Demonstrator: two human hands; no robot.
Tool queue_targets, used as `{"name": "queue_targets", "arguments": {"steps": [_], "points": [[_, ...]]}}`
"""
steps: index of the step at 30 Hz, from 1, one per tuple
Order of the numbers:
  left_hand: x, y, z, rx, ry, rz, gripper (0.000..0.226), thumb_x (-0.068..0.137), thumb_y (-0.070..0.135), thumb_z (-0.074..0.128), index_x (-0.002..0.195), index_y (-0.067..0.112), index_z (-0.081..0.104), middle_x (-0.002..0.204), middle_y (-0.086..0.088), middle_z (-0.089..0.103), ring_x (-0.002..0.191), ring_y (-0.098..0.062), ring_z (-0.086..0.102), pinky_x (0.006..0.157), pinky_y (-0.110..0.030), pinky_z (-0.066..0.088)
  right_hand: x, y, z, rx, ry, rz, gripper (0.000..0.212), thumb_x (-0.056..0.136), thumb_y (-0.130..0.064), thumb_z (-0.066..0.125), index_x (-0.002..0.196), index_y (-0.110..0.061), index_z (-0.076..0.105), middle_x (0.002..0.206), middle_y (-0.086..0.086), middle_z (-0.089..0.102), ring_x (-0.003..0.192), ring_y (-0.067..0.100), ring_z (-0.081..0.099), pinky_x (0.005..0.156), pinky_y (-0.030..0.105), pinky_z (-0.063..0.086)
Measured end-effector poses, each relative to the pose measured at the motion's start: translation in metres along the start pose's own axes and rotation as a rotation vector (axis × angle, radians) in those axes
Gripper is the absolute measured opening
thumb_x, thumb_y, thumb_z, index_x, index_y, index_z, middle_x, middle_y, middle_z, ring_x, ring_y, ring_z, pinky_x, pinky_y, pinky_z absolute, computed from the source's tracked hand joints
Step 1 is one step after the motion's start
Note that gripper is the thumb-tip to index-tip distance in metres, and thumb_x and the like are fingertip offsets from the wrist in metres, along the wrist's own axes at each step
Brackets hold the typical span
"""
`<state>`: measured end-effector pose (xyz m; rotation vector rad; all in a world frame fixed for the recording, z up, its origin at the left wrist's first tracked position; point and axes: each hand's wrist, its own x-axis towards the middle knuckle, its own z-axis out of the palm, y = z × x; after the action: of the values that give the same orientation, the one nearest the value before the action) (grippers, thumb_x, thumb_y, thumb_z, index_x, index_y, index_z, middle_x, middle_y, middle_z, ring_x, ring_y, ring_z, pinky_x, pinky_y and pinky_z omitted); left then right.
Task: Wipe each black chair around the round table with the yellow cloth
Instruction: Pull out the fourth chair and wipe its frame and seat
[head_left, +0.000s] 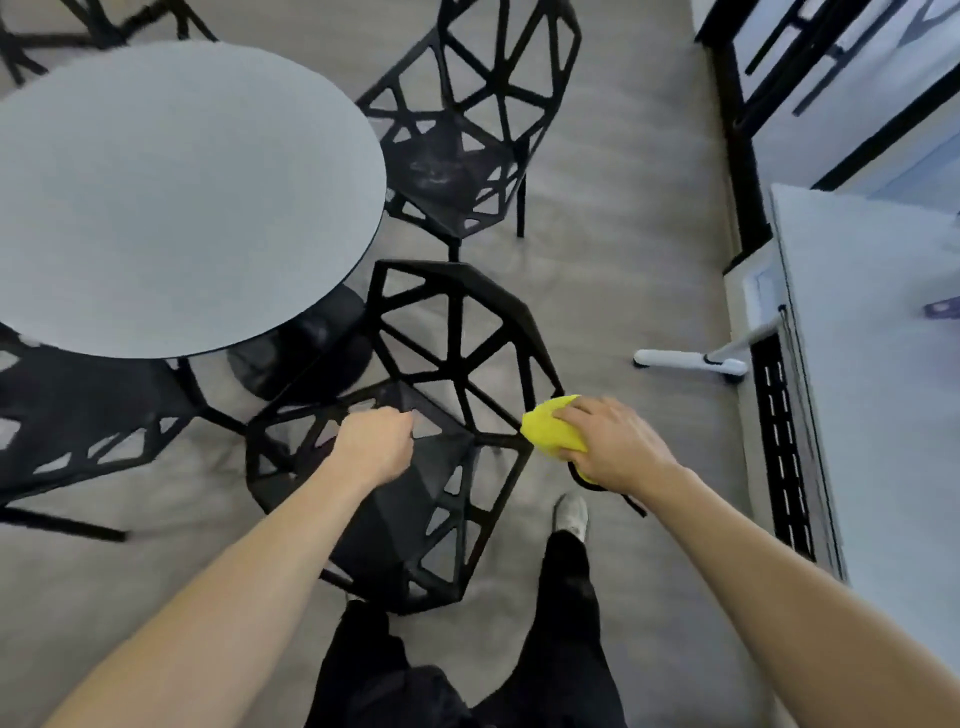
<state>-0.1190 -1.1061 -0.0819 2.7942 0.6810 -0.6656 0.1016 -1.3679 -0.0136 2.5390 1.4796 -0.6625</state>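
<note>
A black lattice chair (447, 353) stands directly in front of me, pulled out from the round grey table (171, 197). My left hand (375, 441) grips the left edge of its seat frame. My right hand (613, 441) holds the folded yellow cloth (550, 428) against the chair's right edge, where the backrest meets the seat. A second black chair (467, 119) stands behind it by the table. A third black chair (78, 415) sits at the left, partly under the table. Parts of another chair (98, 26) show at the top left.
A white counter (872, 364) with a black vented panel runs along the right. A white floor tool (691, 358) lies on the grey carpet beside it. Black-framed glass (779, 78) fills the top right. My legs and one shoe (571, 514) are below the chair.
</note>
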Motion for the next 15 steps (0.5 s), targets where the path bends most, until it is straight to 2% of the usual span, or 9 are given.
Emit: {"name": "queue_targets", "arguments": {"steps": [3, 5, 9, 10, 12, 14, 15], "points": [[0.014, 0.022, 0.005, -0.073, -0.019, -0.167, 0.026, 0.106, 0.034, 0.049, 0.124, 0.022, 0.064, 0.117, -0.003, 0.069, 0.109, -0.03, 0.069, 0.086, -0.042, 0.058, 0.064, 0.043, -0.021, -0.155, 0.047, -0.263, 0.052, 0.082, -0.042, 0.069, 0.13, -0.022, 0.065, 0.13, 0.006, 0.062, 0.118, 0.034, 0.057, 0.093, 0.048, 0.052], [0.022, 0.048, 0.006, -0.214, -0.023, -0.288, 0.035, 0.107, 0.042, 0.052, 0.135, 0.024, 0.063, 0.121, -0.002, 0.07, 0.111, -0.029, 0.069, 0.087, -0.042, 0.059, 0.104, 0.063, -0.037, -0.231, 0.026, -0.403, 0.054, 0.078, -0.038, 0.072, 0.128, -0.02, 0.064, 0.13, 0.008, 0.06, 0.116, 0.036, 0.056, 0.09, 0.049, 0.052], [0.063, 0.129, -0.008, -0.59, -0.108, -0.343, 0.057, 0.102, 0.06, 0.06, 0.14, 0.018, 0.063, 0.129, -0.002, 0.073, 0.123, -0.026, 0.067, 0.106, -0.043, 0.052, 0.136, 0.096, -0.057, -0.249, 0.01, -0.552, 0.055, 0.074, -0.038, 0.071, 0.124, -0.019, 0.064, 0.128, 0.007, 0.06, 0.116, 0.035, 0.055, 0.089, 0.048, 0.053], [0.078, 0.152, -0.014, -0.669, -0.102, -0.345, 0.06, 0.099, 0.064, 0.062, 0.137, 0.016, 0.065, 0.127, -0.001, 0.074, 0.123, -0.025, 0.066, 0.104, -0.042, 0.051, 0.139, 0.105, -0.061, -0.247, 0.016, -0.576, 0.054, 0.073, -0.038, 0.071, 0.123, -0.019, 0.063, 0.126, 0.007, 0.06, 0.115, 0.035, 0.056, 0.087, 0.048, 0.053], [0.11, 0.185, -0.018, -0.829, -0.068, -0.379, 0.056, 0.094, 0.068, 0.068, 0.113, 0.015, 0.069, 0.107, -0.001, 0.076, 0.112, -0.027, 0.069, 0.087, -0.042, 0.052, 0.14, 0.12, -0.063, -0.2, 0.046, -0.579, 0.052, 0.073, -0.038, 0.072, 0.121, -0.019, 0.063, 0.125, 0.006, 0.061, 0.112, 0.035, 0.057, 0.086, 0.047, 0.054], [0.14, 0.208, -0.019, -0.971, 0.061, -0.521, 0.042, 0.095, 0.057, 0.072, 0.09, 0.017, 0.06, 0.087, -0.002, 0.069, 0.098, -0.032, 0.07, 0.073, -0.04, 0.047, 0.144, 0.141, -0.064, -0.17, 0.06, -0.591, 0.051, 0.074, -0.036, 0.074, 0.121, -0.02, 0.062, 0.124, 0.005, 0.062, 0.11, 0.035, 0.057, 0.086, 0.048, 0.054], [0.151, 0.215, -0.015, -1.031, 0.115, -0.601, 0.034, 0.098, 0.048, 0.071, 0.09, 0.017, 0.058, 0.088, -0.004, 0.069, 0.097, -0.034, 0.07, 0.074, -0.04, 0.05, 0.147, 0.149, -0.064, -0.16, 0.054, -0.599, 0.051, 0.074, -0.035, 0.073, 0.122, -0.021, 0.062, 0.125, 0.004, 0.061, 0.11, 0.034, 0.057, 0.087, 0.048, 0.055]]}}
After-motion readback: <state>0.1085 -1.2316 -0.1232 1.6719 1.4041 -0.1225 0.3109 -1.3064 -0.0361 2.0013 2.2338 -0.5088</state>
